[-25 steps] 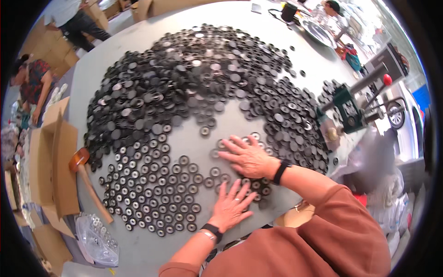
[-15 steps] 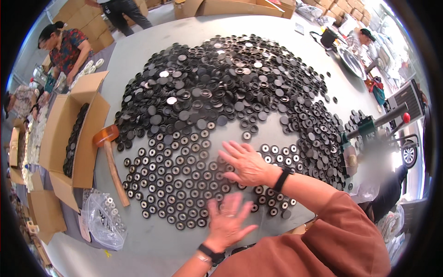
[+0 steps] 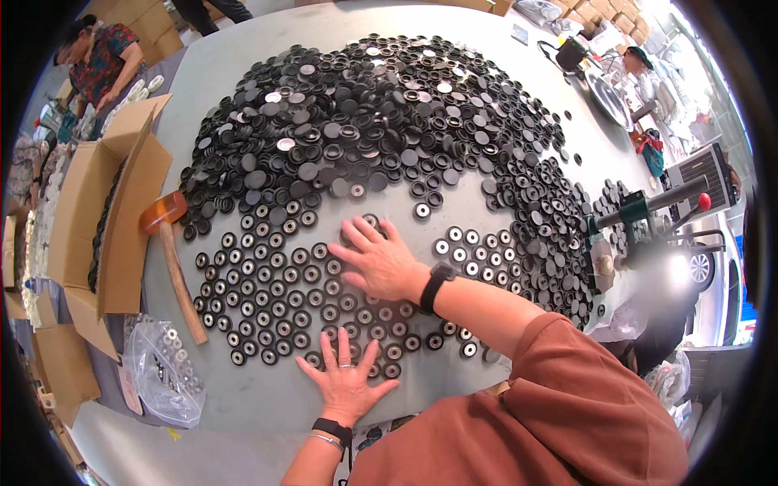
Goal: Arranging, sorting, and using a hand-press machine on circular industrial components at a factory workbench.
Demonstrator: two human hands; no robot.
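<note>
Many black round caps with metal centres lie flat in a single layer on the grey table. My right hand, palm down with fingers apart, rests over the upper right part of this layer and hides some of it. At the layer's near edge, my left hand is spread wide, its fingertips touching or just over the nearest pieces. Neither hand grips anything. A smaller patch of the same caps lies right of my right hand. Beyond is a large heap of black caps.
A mallet with an orange head lies at left, beside an open cardboard box. Below it is a clear plastic bag of small parts. A green press with a red-knobbed lever stands at right. Other people sit beyond.
The view has shifted, so the table sits higher and farther left. My right hand has moved left over the layer of caps. My left hand has moved left and spread at the near edge.
</note>
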